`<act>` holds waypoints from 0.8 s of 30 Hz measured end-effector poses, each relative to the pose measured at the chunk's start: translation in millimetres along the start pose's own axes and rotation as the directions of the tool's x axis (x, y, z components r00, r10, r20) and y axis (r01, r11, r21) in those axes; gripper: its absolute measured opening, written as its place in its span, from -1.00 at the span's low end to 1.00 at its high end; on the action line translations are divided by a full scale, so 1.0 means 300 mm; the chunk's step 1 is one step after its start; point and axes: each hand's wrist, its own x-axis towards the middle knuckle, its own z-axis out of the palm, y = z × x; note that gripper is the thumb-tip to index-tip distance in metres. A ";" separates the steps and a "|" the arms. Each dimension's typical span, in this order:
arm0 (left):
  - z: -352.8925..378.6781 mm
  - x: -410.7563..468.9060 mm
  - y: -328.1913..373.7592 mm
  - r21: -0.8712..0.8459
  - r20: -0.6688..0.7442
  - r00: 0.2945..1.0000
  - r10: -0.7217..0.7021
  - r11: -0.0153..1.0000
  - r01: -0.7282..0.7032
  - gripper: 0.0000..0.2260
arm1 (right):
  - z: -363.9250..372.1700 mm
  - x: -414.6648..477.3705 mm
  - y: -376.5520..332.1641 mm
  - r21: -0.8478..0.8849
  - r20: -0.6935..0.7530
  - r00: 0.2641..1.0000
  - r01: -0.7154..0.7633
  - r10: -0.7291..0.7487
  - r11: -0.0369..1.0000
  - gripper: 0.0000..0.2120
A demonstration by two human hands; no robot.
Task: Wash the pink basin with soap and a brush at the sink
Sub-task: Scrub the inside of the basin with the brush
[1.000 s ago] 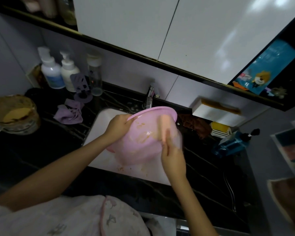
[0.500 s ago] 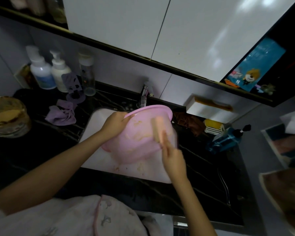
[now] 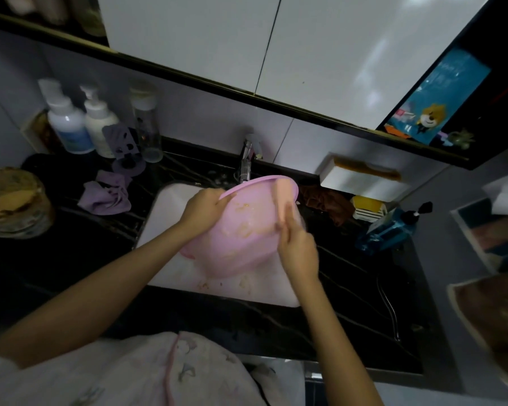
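Observation:
The pink basin (image 3: 241,230) is tilted on its side over the white sink (image 3: 165,212), with yellowish residue smeared inside. My left hand (image 3: 201,208) grips its rim on the left. My right hand (image 3: 296,244) holds a pale pink brush (image 3: 283,197) pressed against the inside of the basin near its right rim. The tap (image 3: 247,162) stands just behind the basin. Bits of residue lie on the sink floor below the basin.
Pump bottles (image 3: 68,124) and a clear bottle (image 3: 147,130) stand at the back left, with a purple cloth (image 3: 106,194) near them. A brown cloth (image 3: 326,203), a yellow item (image 3: 367,208) and a blue bottle (image 3: 387,227) lie right of the sink. A round container (image 3: 12,203) sits far left.
The brush has shifted slightly up toward the basin's rim with my right hand. My left hand keeps the same grip on the rim.

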 end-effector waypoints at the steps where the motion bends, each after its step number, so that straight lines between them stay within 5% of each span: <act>1: -0.002 -0.001 -0.001 0.004 -0.009 1.000 0.000 1.000 0.000 -0.60 | 0.032 -0.035 -0.023 -0.025 0.035 0.995 0.097 -0.096 0.995 -0.50; 4: -0.022 0.003 -0.016 -0.018 -0.020 1.000 -0.015 1.000 0.015 -0.58 | 0.049 -0.134 0.015 -0.197 0.046 0.933 0.359 -0.357 0.912 -0.50; 6: -0.018 0.001 -0.009 -0.012 -0.022 1.000 -0.009 1.000 0.009 -0.58 | -0.002 -0.079 0.089 -0.274 -0.027 0.974 0.209 -0.225 0.939 -0.52; 9: -0.002 -0.001 -0.004 0.016 -0.015 1.000 -0.001 1.000 0.001 -0.59 | -0.021 0.010 0.075 -0.113 -0.041 0.998 -0.043 0.038 0.993 -0.52; 14: -0.033 0.004 -0.016 -0.022 -0.026 1.000 -0.008 1.000 0.008 -0.59 | 0.069 -0.166 -0.001 -0.156 0.049 0.952 0.307 -0.303 0.939 -0.49; 17: -0.014 0.002 0.007 -0.004 0.006 1.000 -0.001 1.000 0.001 -0.63 | -0.010 -0.080 0.094 -0.255 -0.019 0.994 0.102 -0.110 0.962 -0.51; 19: 0.002 0.003 0.017 0.012 0.025 1.000 0.007 1.000 -0.007 -0.67 | -0.031 -0.018 0.076 -0.145 -0.051 0.998 -0.040 0.033 0.989 -0.52; 22: -0.007 -0.005 0.015 0.031 0.007 1.000 0.000 1.000 -0.001 -0.66 | 0.031 -0.071 -0.033 -0.075 0.005 0.989 0.146 -0.146 0.987 -0.50; 24: -0.017 -0.003 0.006 0.026 -0.002 1.000 -0.005 1.000 0.005 -0.63 | 0.092 -0.153 -0.042 -0.219 0.036 0.946 0.323 -0.323 0.921 -0.50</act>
